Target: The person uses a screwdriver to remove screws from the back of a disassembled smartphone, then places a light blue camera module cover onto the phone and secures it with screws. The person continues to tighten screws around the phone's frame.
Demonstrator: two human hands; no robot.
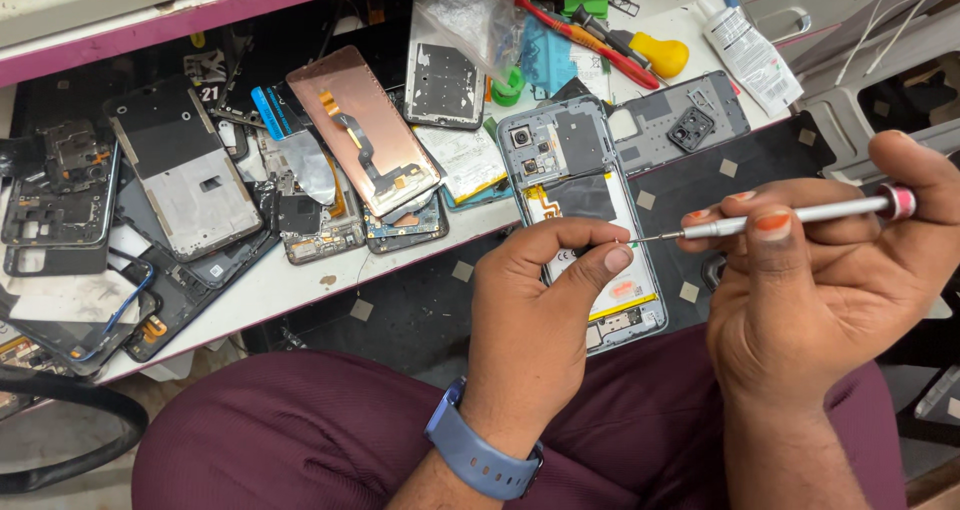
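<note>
Two bare hands meet over an opened phone [580,185] lying back-up on a dark mat [420,310]. Left hand [535,310], a blue wristband [480,455] at its wrist, has thumb and forefinger pressed together, pinching something too small to tell, directly above the phone's lower half. Right hand [830,280] grips a slim silver screwdriver [790,215] between thumb and curled fingers, its tip just beside the left fingertips. Beyond the left hand, dismantled phone parts [200,190] crowd a white table [300,285].
</note>
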